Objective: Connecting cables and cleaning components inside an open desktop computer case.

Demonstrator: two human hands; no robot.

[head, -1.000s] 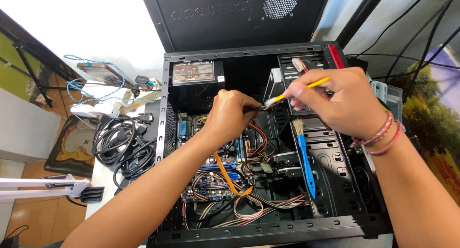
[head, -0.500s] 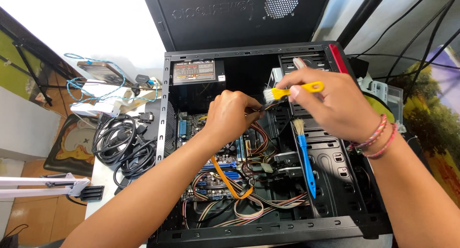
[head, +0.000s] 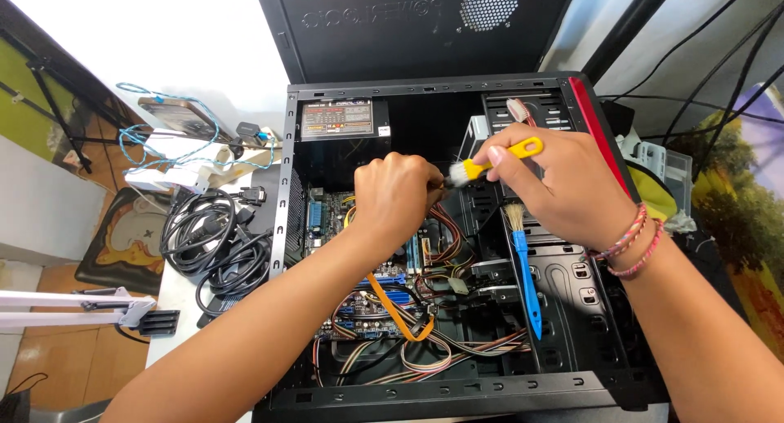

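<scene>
An open black computer case lies on its side with its motherboard and many coloured cables showing. My right hand grips a small yellow-handled brush, its pale bristles pointing left toward my other hand. My left hand is closed inside the case on a bundle of cables; what its fingers pinch is hidden. A blue-handled brush lies on the drive bay plate just below my right hand. An orange flat cable loops under my left wrist.
Coiled black cables lie on the white table left of the case, with a light blue cable and small devices behind them. The case's side panel stands upright at the back. A white stand arm juts in at lower left.
My right hand has turned the yellow brush from slanting to nearly level and shifted slightly down and left, bringing its bristles closer to my left hand. My left hand stays put.
</scene>
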